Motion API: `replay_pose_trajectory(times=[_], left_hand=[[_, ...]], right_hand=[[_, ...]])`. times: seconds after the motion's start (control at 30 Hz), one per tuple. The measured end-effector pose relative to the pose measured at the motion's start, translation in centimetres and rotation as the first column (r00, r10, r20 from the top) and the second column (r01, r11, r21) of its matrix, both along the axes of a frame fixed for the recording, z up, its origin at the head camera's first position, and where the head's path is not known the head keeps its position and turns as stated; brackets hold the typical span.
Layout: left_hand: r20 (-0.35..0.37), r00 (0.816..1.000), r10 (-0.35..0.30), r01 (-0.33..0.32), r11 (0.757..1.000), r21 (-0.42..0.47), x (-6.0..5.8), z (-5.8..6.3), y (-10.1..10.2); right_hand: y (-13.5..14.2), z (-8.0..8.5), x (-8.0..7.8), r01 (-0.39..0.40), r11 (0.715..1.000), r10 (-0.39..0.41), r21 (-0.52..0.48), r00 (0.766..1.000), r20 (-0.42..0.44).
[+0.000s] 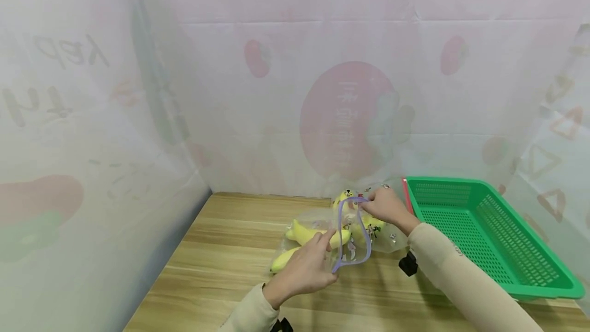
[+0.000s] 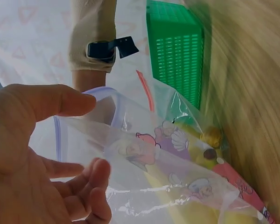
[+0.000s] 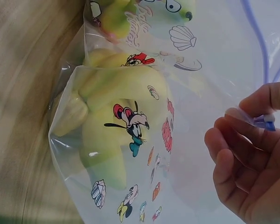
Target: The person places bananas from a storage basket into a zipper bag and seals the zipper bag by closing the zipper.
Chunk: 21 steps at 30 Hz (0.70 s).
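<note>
A clear zip bag (image 1: 352, 263) with a purple rim gapes open between the hands. The right hand (image 1: 388, 206) pinches its rim at the far side; in the right wrist view, thumb and finger hold the purple zip strip (image 3: 266, 125). The left hand (image 1: 306, 265) is at the near left of the mouth, thumb at the rim's lower corner, fingers spread apart from the thumb. In the left wrist view, its thumb (image 2: 72, 100) overlaps the purple rim. Yellow bananas (image 1: 301, 232) lie under clear film beside the left hand. More yellow fruit (image 3: 116, 93) shows through cartoon-printed film.
A green perforated basket (image 1: 465, 181) stands on the right of the wooden table (image 1: 221, 250). Next to it, a red zip strip (image 1: 407, 196) edges more clear film. Printed white sheets (image 1: 276, 132) wall in the back and sides.
</note>
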State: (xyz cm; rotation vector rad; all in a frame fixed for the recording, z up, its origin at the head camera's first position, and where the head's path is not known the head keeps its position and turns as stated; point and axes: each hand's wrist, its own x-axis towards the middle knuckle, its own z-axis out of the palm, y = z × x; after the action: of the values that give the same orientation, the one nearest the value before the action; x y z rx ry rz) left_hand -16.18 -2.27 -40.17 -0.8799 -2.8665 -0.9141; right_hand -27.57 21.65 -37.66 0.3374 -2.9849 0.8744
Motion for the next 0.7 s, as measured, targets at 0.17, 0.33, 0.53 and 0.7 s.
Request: replay_pose_trajectory(times=[0.17, 0.33, 0.53, 0.7], left_hand=[[-0.069, 0.997, -0.038, 0.043, 0.996, 0.081, -0.5, 0.1, -0.5], [-0.071, 0.994, -0.081, 0.093, 0.979, 0.179, -1.7, 0.8, -2.2], [-0.03, 0.985, -0.172, 0.175, 0.955, 0.241, -2.7, 2.7, -5.4], [0.04, 0.986, -0.16, 0.141, 0.946, 0.293, -3.3, 4.0, -7.4]], right_hand=[[0.4, 0.1, 0.0, -0.023, 0.999, 0.023, -0.033, 1.0, 0.016], [1.1, 0.5, 0.0, -0.065, 0.995, 0.069, -0.073, 0.996, 0.051], [2.0, 0.9, 0.1, -0.087, 0.989, 0.098, -0.118, 0.991, 0.096], [2.6, 1.0, 0.2, -0.122, 0.982, 0.137, -0.144, 0.986, 0.098]])
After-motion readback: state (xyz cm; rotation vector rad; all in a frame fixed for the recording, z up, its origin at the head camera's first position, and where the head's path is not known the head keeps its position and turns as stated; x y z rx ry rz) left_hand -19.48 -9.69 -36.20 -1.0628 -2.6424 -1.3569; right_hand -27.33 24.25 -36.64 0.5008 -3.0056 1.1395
